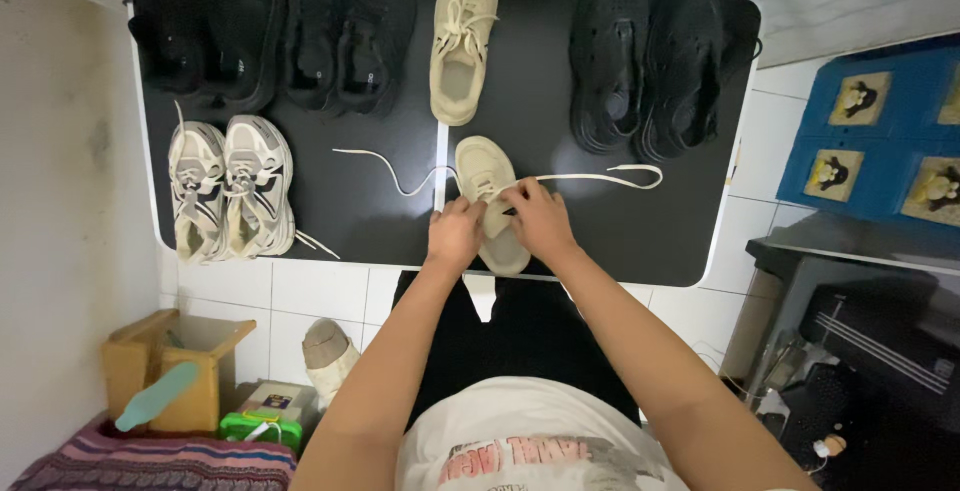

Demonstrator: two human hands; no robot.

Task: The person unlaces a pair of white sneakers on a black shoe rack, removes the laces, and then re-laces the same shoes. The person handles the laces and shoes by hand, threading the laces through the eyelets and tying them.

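- Beige sneaker (487, 201): lies near the front edge of the black bench (380, 191), toe end pointing back toward the person, long axis running front to back; its toe reaches just about to the bench edge.
- Left hand (455, 235): fingers curled narrow, pinching at the lacing on the sneaker's left side; what exactly sits between the fingertips is hidden.
- Right hand (540, 221): fingers bent close on the lacing on the right side, touching the sneaker's upper. Both hands are equally near, 1 on each flank.
- Loose lace, left end (385, 169): trails away to the left across bare bench.
- Loose lace, right end (610, 177): runs out to the right and loops back, stopping short of the black clogs (650, 66).
- Matching beige sneaker (462, 36): directly beyond, same axis, well apart.
- Grey-white sneakers, 1 pair (230, 186): left of the work, apart from the lace.
- Open room: bare bench on both sides of the sneaker; the near edge is the tight limit.
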